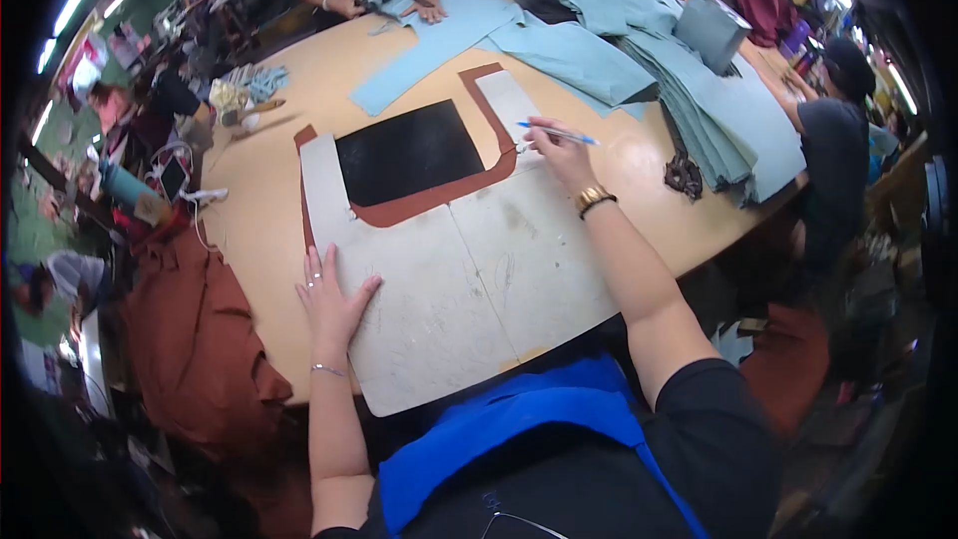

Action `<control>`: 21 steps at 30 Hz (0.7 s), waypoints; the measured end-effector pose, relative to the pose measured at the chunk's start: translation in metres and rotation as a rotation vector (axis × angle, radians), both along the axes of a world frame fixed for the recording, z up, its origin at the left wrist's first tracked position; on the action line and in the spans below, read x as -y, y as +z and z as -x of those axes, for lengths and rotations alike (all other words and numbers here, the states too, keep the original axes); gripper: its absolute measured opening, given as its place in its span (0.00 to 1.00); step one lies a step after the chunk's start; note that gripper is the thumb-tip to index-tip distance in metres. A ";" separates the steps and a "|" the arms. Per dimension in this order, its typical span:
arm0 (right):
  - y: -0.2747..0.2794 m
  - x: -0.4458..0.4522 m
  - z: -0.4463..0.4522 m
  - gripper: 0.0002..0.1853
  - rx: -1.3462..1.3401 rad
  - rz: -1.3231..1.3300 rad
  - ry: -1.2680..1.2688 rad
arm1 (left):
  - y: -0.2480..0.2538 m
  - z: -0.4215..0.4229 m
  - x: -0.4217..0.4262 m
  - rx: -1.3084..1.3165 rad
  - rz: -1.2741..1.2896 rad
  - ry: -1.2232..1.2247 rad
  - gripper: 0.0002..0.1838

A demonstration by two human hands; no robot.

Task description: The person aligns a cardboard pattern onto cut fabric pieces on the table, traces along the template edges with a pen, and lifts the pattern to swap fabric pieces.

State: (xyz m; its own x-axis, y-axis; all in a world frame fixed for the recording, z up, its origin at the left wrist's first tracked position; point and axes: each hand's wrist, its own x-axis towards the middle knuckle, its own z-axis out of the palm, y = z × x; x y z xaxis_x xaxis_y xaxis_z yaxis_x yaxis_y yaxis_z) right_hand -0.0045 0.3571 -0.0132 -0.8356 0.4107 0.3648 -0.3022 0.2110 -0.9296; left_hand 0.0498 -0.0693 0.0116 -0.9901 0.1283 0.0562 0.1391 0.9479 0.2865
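Observation:
My right hand (561, 158) holds a blue and white pen (574, 133) near the upper right arm of a grey-white U-shaped template (439, 289). Fingers apart, my left hand (334, 301) lies flat on the template's left side and holds nothing. Reddish-brown material (419, 205) shows from under the template along its inner curve and upper edges. In the U-shaped opening is a black rectangular sheet (409, 152).
Across the table (324, 65), a person's hands touch light blue fabric (429, 40). Stacked blue fabric (699, 110) lies at the right, near a dark crumpled item (684, 176). Brown fabric (200, 329) hangs at the left edge. Another person stands at the right.

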 end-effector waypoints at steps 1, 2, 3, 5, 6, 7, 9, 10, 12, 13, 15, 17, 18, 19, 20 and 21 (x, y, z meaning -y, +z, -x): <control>-0.006 0.003 0.010 0.12 0.020 -0.008 -0.009 | 0.000 0.000 0.000 -0.003 0.003 -0.004 0.53; -0.011 0.003 0.016 0.11 0.043 -0.017 -0.015 | 0.000 -0.001 0.000 -0.004 0.004 -0.004 0.52; -0.015 0.003 0.020 0.10 0.050 -0.066 -0.047 | 0.000 0.000 0.000 -0.003 0.004 -0.002 0.52; -0.023 0.002 0.025 0.07 0.073 -0.167 -0.103 | 0.000 0.000 0.000 -0.005 0.010 -0.006 0.51; -0.020 0.004 0.023 0.07 0.076 -0.159 -0.085 | 0.000 0.001 0.000 -0.002 0.010 -0.004 0.51; -0.018 0.004 0.019 0.07 0.081 -0.152 -0.066 | 0.001 0.001 -0.001 -0.002 0.010 -0.004 0.51; -0.014 0.006 0.014 0.07 0.087 -0.165 -0.040 | 0.000 0.001 -0.001 0.002 0.006 0.000 0.50; -0.011 0.007 0.013 0.07 0.086 -0.186 -0.035 | 0.000 0.001 -0.001 0.000 0.002 -0.002 0.50; -0.009 0.008 0.011 0.07 0.090 -0.225 -0.030 | -0.001 0.000 0.000 -0.004 -0.007 -0.001 0.50; -0.009 0.008 0.011 0.08 0.095 -0.244 -0.032 | -0.001 0.000 0.000 -0.007 -0.008 -0.002 0.50; -0.012 0.007 0.014 0.08 0.094 -0.260 -0.029 | -0.001 0.000 -0.001 -0.010 -0.011 -0.002 0.50; -0.018 0.005 0.018 0.08 0.079 -0.257 -0.021 | -0.003 0.001 0.001 -0.013 -0.010 -0.006 0.50; -0.017 0.005 0.017 0.08 0.088 -0.258 -0.029 | -0.004 0.002 0.001 -0.016 -0.010 -0.007 0.50; -0.016 0.005 0.016 0.08 0.096 -0.259 -0.037 | -0.004 0.001 0.001 -0.013 -0.010 -0.005 0.50; -0.015 0.006 0.015 0.08 0.104 -0.258 -0.045 | -0.003 0.001 0.001 -0.010 -0.009 -0.003 0.50; -0.015 0.006 0.015 0.08 0.104 -0.259 -0.046 | -0.002 0.001 0.000 -0.008 -0.007 -0.002 0.50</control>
State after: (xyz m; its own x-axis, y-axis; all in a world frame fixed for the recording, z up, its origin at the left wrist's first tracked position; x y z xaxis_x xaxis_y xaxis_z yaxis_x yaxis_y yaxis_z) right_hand -0.0196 0.3515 -0.0278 -0.8570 0.3531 0.3753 -0.1923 0.4565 -0.8687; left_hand 0.0488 -0.0698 0.0094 -0.9895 0.1293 0.0650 0.1428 0.9456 0.2924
